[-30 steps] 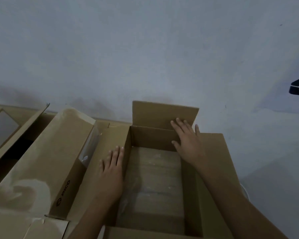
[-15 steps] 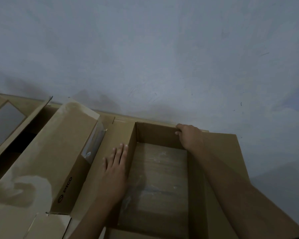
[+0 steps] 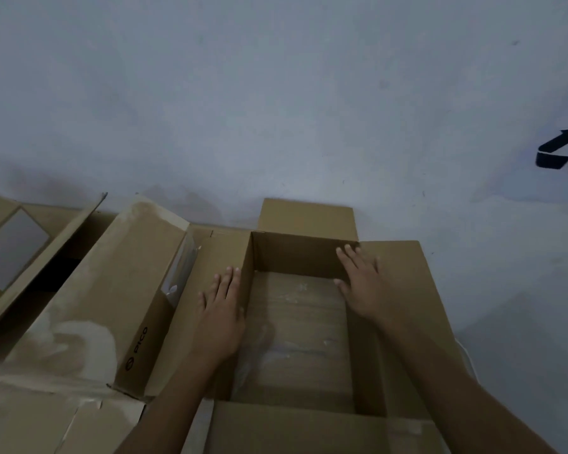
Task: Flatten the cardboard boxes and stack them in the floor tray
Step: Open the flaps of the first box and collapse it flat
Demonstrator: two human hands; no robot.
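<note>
Two hands worked one open brown cardboard box [image 3: 295, 326], which sat low in the middle of the view, hard against a pale bluish wall [image 3: 276, 93].

Box: upright, top open, bottom closed. Far flap [image 3: 307, 214] stood up at 12 o'clock. Left flap [image 3: 210, 257] and right flap [image 3: 404, 283] lay spread outward at 9 and 3. Near flap [image 3: 309, 430] lay out at 6.

Left hand [image 3: 222, 309]: fingers straight and together, palm down on the left flap beside the rim. It gripped nothing.

Right hand [image 3: 361, 290]: fingers straight and spread, laid over the right rim close to the far right corner, thumb dipping inside. It gripped nothing either.

Neighbours: a second brown cardboard box printed PICO [image 3: 112, 290] leaned at 9 o'clock, just beside the left flap. A third cardboard box [image 3: 14, 244] stood beyond it at 10. A black arrow mark [image 3: 558, 152] showed on the wall at 2. Floor tray not in view.

Judgement: the step was opening out the flaps ahead of collapsing the box, so flattening had barely started. To do it well, the closed bottom likely needs releasing first. Then push two opposite corners toward each other so the walls fold along their existing creases, rather than pressing down and buckling a panel. The PICO box crowds the 9 o'clock side, so fold away from it.
</note>
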